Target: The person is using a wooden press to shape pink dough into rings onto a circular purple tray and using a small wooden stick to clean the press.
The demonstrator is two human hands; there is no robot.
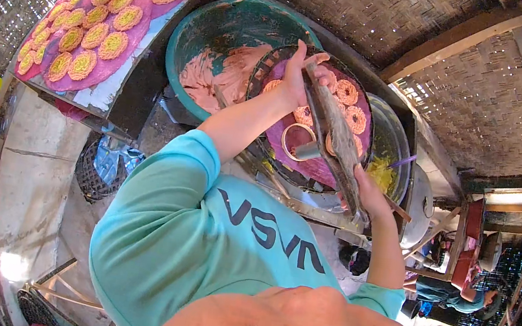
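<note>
A weathered wooden press [329, 122] with a short metal tube [308, 151] at its side is held slantwise in both hands. My left hand [300, 76] holds its far end and my right hand [369, 191] its near end. Below lies a round pink sheet [276, 157] on a dark-rimmed round tray [260, 70]. Ring-shaped orange dough pieces [347, 92] sit on the sheet, some partly hidden by the press. Close to the tube's end is a thin round ring mould [297, 141]; whether they touch, I cannot tell.
A green basin [199, 29] of pinkish dough [238, 72] stands behind the tray at left. Many orange-and-yellow rounds [94, 34] cover pink sheets on the left table. At right, a metal basin [403, 128] holds yellow dough [380, 174]. Another person [452, 295] is at far right.
</note>
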